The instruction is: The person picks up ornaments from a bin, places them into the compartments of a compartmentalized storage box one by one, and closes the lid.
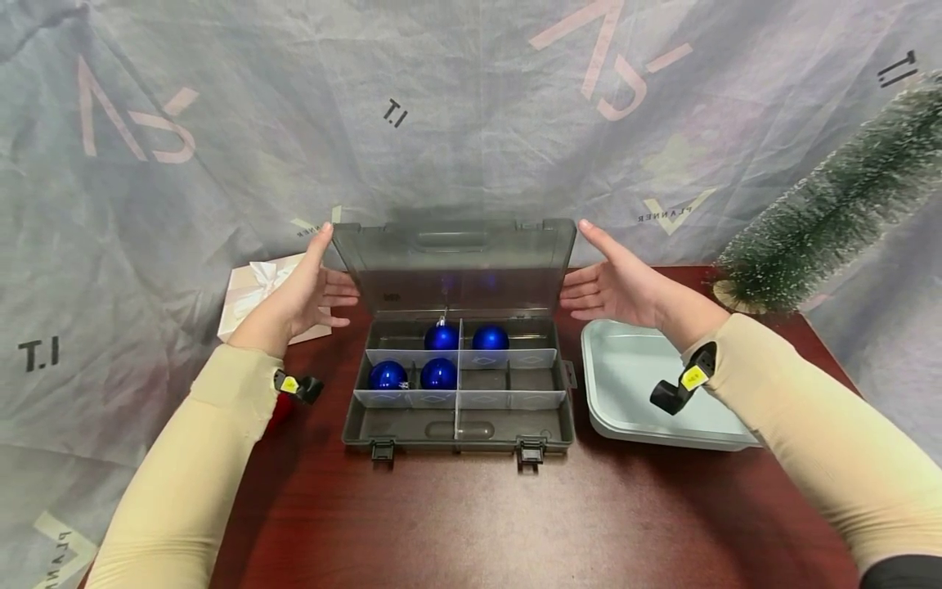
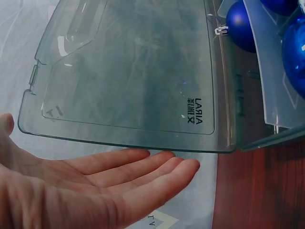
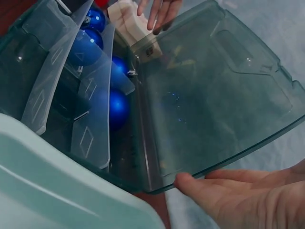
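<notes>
Smoky grey translucent plastic lid (image 1: 456, 249) stands raised between the left grip (image 1: 303, 293) and right grip (image 1: 624, 286), both spread and pinching nothing, flanking its short edges; fingertip contact is hard to tell. Its long axis runs side to side, neither grip clearly nearer. Below, the smoky divided plastic case (image 1: 412, 421) lies on the glossy red-brown bench (image 1: 471, 523), four smooth blue baubles (image 1: 491, 338) in its back and middle rows. Rightward sits a pale-green plastic container (image 1: 625, 368).

Backdrop (image 1: 471, 139) reads mirrored "PLANNER" (image 1: 665, 215) and "T.I" (image 1: 395, 113); lid (image 2: 128, 90) bears small lettering (image 2: 194, 110).
</notes>
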The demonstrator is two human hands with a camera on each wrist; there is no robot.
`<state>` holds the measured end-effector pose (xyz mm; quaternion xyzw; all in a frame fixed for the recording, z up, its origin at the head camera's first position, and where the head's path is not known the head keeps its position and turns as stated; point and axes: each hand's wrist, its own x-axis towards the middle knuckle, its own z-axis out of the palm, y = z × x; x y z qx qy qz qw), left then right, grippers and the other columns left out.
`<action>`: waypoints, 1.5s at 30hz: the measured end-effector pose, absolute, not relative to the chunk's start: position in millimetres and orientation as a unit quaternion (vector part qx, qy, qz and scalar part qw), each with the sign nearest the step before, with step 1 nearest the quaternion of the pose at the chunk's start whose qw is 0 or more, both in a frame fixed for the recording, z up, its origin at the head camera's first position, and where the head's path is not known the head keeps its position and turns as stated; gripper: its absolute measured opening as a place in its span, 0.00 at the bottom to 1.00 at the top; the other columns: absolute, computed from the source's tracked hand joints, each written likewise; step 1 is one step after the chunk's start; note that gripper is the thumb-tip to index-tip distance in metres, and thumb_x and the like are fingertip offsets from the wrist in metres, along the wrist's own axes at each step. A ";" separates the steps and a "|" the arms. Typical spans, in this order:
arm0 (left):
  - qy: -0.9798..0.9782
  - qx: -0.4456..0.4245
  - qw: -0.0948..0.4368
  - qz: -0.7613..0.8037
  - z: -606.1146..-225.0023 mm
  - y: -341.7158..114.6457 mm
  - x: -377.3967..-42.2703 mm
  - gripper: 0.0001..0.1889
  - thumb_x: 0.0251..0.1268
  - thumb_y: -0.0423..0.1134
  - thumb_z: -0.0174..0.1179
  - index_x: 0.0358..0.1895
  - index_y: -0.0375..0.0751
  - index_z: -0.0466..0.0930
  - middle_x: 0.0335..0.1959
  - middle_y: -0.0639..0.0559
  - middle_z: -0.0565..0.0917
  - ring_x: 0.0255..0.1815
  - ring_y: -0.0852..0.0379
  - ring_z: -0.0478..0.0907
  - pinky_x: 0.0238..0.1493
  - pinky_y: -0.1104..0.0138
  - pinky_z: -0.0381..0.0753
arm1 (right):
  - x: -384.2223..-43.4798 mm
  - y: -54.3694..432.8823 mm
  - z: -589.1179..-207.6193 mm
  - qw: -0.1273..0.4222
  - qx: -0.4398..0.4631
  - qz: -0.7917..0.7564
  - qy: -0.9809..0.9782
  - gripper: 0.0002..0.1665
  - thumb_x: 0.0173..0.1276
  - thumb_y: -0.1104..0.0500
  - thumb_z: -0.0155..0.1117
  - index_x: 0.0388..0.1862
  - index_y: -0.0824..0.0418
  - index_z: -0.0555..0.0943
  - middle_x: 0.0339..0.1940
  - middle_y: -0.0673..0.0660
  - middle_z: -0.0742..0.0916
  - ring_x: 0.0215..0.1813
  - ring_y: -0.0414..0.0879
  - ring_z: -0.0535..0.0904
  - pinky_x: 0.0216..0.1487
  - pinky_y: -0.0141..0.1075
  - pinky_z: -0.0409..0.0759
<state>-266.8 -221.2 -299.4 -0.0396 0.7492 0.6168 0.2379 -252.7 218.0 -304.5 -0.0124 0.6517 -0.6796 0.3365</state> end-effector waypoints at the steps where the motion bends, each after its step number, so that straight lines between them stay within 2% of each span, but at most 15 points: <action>1: 0.749 -0.039 0.239 0.616 -299.3 -221.3 -266.1 0.66 0.62 0.83 0.26 0.77 0.18 0.45 0.77 0.25 0.54 0.77 0.33 0.53 0.71 0.38 0.57 | -252.5 217.8 -303.4 0.338 -0.012 -0.675 0.655 0.73 0.66 0.18 0.41 0.80 0.77 0.40 0.80 0.77 0.51 0.81 0.66 0.47 0.78 0.53 0.50; 7: 0.748 -0.035 0.242 0.618 -299.7 -223.4 -260.2 0.64 0.63 0.82 0.31 0.77 0.18 0.46 0.77 0.24 0.55 0.76 0.35 0.55 0.71 0.41 0.60 | -248.3 215.9 -298.2 0.331 -0.015 -0.649 0.685 0.70 0.69 0.20 0.42 0.80 0.78 0.42 0.80 0.77 0.54 0.81 0.66 0.50 0.78 0.52 0.51; 12: 0.749 -0.022 0.229 0.622 -299.0 -227.6 -251.7 0.60 0.66 0.78 0.36 0.76 0.18 0.51 0.75 0.23 0.57 0.72 0.38 0.61 0.64 0.52 0.71 | -238.7 216.8 -295.4 0.304 -0.018 -0.643 0.703 0.63 0.73 0.27 0.45 0.79 0.79 0.45 0.79 0.76 0.57 0.80 0.65 0.55 0.78 0.51 0.53; 15: 0.763 -0.011 0.216 0.610 -298.7 -230.6 -245.0 0.56 0.69 0.75 0.37 0.75 0.19 0.56 0.73 0.26 0.63 0.67 0.44 0.67 0.59 0.58 0.75 | -230.0 217.2 -294.8 0.288 -0.030 -0.642 0.709 0.59 0.75 0.31 0.46 0.79 0.79 0.46 0.79 0.76 0.58 0.79 0.64 0.56 0.77 0.50 0.55; 18: 0.773 0.000 0.203 0.601 -298.8 -233.8 -237.4 0.51 0.72 0.71 0.38 0.73 0.20 0.60 0.65 0.36 0.74 0.62 0.51 0.73 0.58 0.62 0.77 | -218.6 216.6 -294.8 0.268 -0.036 -0.647 0.713 0.54 0.77 0.37 0.48 0.81 0.76 0.44 0.79 0.76 0.59 0.78 0.65 0.58 0.76 0.50 0.58; 21: 0.772 0.014 0.182 0.609 -300.2 -236.7 -228.8 0.42 0.75 0.65 0.42 0.68 0.24 0.65 0.53 0.49 0.81 0.56 0.57 0.77 0.57 0.65 0.78 | -205.1 215.0 -295.7 0.245 -0.033 -0.660 0.709 0.49 0.79 0.43 0.49 0.81 0.73 0.45 0.78 0.77 0.60 0.77 0.66 0.60 0.75 0.49 0.61; 23: 0.764 0.027 0.169 0.622 -302.2 -238.8 -222.1 0.33 0.77 0.59 0.44 0.63 0.30 0.68 0.48 0.54 0.83 0.53 0.59 0.79 0.55 0.67 0.79 | -195.3 213.9 -297.7 0.233 -0.032 -0.669 0.705 0.46 0.80 0.47 0.50 0.81 0.74 0.47 0.78 0.76 0.60 0.77 0.65 0.60 0.73 0.46 0.64; 27: 0.742 0.055 0.151 0.651 -309.1 -243.3 -207.3 0.17 0.79 0.48 0.46 0.57 0.38 0.68 0.45 0.56 0.85 0.50 0.64 0.82 0.53 0.69 0.80 | -174.3 210.3 -305.3 0.210 -0.035 -0.689 0.692 0.39 0.81 0.53 0.51 0.77 0.78 0.54 0.80 0.72 0.58 0.78 0.64 0.59 0.70 0.41 0.69; 31: 0.735 0.090 0.136 0.658 -320.2 -248.6 -192.8 0.11 0.80 0.40 0.47 0.52 0.37 0.73 0.46 0.59 0.85 0.50 0.65 0.82 0.53 0.71 0.80 | -154.2 203.8 -318.1 0.170 -0.032 -0.716 0.676 0.28 0.80 0.58 0.53 0.67 0.79 0.66 0.80 0.71 0.57 0.78 0.65 0.59 0.67 0.39 0.72; 33: 0.735 0.107 0.123 0.659 -327.9 -251.7 -186.0 0.11 0.80 0.37 0.49 0.51 0.36 0.77 0.47 0.58 0.84 0.51 0.64 0.81 0.53 0.71 0.80 | -145.5 200.3 -326.1 0.150 -0.032 -0.729 0.667 0.25 0.80 0.60 0.53 0.64 0.80 0.68 0.79 0.71 0.58 0.78 0.65 0.58 0.66 0.39 0.74; 35: 0.730 0.121 0.112 0.663 -336.3 -254.0 -179.3 0.14 0.79 0.35 0.49 0.56 0.29 0.79 0.50 0.56 0.82 0.52 0.64 0.80 0.55 0.72 0.79 | -137.7 197.3 -333.7 0.136 -0.033 -0.741 0.657 0.27 0.79 0.62 0.54 0.66 0.82 0.67 0.80 0.72 0.58 0.78 0.64 0.57 0.65 0.38 0.75; 37: 0.724 0.132 0.105 0.669 -345.0 -255.7 -173.1 0.19 0.79 0.33 0.50 0.62 0.21 0.75 0.53 0.55 0.80 0.54 0.63 0.79 0.56 0.72 0.78 | -130.1 195.2 -340.9 0.128 -0.032 -0.748 0.651 0.30 0.78 0.64 0.54 0.70 0.83 0.62 0.80 0.71 0.58 0.78 0.62 0.57 0.64 0.38 0.75; 39: 0.719 0.140 0.105 0.672 -353.2 -257.2 -166.8 0.24 0.79 0.31 0.50 0.68 0.14 0.66 0.57 0.55 0.80 0.55 0.62 0.80 0.58 0.72 0.77 | -123.0 193.5 -346.9 0.121 -0.028 -0.752 0.647 0.34 0.78 0.65 0.54 0.73 0.83 0.58 0.80 0.72 0.59 0.77 0.57 0.61 0.64 0.38 0.75; 41: 0.718 0.150 0.108 0.671 -361.3 -259.3 -161.3 0.26 0.78 0.31 0.50 0.70 0.14 0.60 0.59 0.53 0.81 0.56 0.61 0.81 0.59 0.72 0.76 | -116.1 192.6 -352.2 0.117 -0.027 -0.753 0.647 0.35 0.77 0.67 0.55 0.75 0.82 0.55 0.79 0.73 0.59 0.72 0.49 0.68 0.64 0.38 0.75; 45: 0.707 0.169 0.116 0.677 -376.1 -263.2 -150.8 0.28 0.76 0.27 0.52 0.73 0.17 0.58 0.63 0.43 0.81 0.59 0.57 0.81 0.61 0.70 0.75 | -104.2 191.3 -360.3 0.110 -0.030 -0.732 0.671 0.36 0.76 0.67 0.57 0.76 0.81 0.57 0.77 0.74 0.64 0.61 0.33 0.76 0.63 0.32 0.74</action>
